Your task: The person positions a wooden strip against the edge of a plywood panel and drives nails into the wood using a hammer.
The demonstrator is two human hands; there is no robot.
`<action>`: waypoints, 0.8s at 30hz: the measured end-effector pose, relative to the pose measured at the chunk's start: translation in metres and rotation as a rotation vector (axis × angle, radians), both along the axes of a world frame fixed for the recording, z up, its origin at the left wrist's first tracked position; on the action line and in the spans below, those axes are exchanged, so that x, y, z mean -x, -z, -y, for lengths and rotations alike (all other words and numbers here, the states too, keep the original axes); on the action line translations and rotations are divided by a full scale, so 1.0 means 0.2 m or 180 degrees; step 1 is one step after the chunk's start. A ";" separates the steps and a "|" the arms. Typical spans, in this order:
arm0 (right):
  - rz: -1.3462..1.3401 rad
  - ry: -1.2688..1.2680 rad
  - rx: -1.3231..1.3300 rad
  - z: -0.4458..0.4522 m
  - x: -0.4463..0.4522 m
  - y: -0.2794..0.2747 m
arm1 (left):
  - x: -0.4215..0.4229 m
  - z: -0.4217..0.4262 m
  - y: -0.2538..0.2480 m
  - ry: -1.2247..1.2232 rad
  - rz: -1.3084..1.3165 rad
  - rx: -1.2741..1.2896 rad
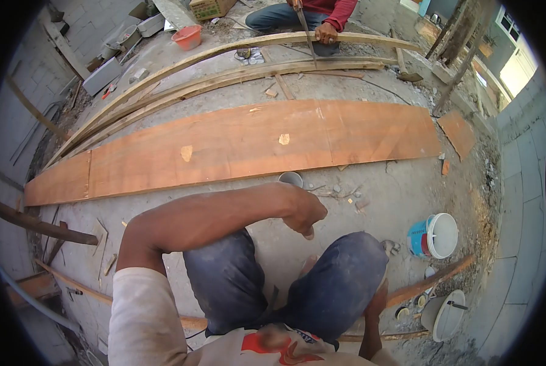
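My left hand (303, 210) hangs in front of my knees, the forearm lying across the left one. Its fingers are bent down and together; the palm side is hidden, so I cannot make out anything in it. A grey cup (291, 179) stands just beyond the wrist. Beside my right knee, my right hand (378, 296) is low and mostly hidden by the leg, its fingers out of sight. A long reddish-brown wooden panel (236, 143) lies across the floor ahead, with two pale patches on its face.
Beyond the panel lie long timber strips (181, 91). A person (326, 33) crouches there with a saw (305, 30) at the timber. A red bowl (186, 38) is at the back. To the right are a white-and-blue bucket (442, 235), another bucket (449, 316) and a block wall (523, 183).
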State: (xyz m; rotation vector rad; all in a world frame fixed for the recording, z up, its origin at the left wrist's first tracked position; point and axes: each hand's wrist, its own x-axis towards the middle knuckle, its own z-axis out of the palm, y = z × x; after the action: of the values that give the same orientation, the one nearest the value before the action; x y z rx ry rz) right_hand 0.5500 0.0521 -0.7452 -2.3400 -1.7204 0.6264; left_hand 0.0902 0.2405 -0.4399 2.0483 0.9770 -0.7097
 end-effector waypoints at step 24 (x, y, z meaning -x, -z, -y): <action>-0.0008 -0.0032 -0.0147 0.02 -0.01 0.03 | 0.01 -0.02 0.04 0.0073 0.0079 -0.0043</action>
State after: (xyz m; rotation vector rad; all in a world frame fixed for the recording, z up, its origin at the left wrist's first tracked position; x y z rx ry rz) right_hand 0.5515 0.0485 -0.7510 -2.3000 -1.7276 0.5847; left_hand 0.0886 0.2447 -0.4486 2.0783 0.9481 -0.6898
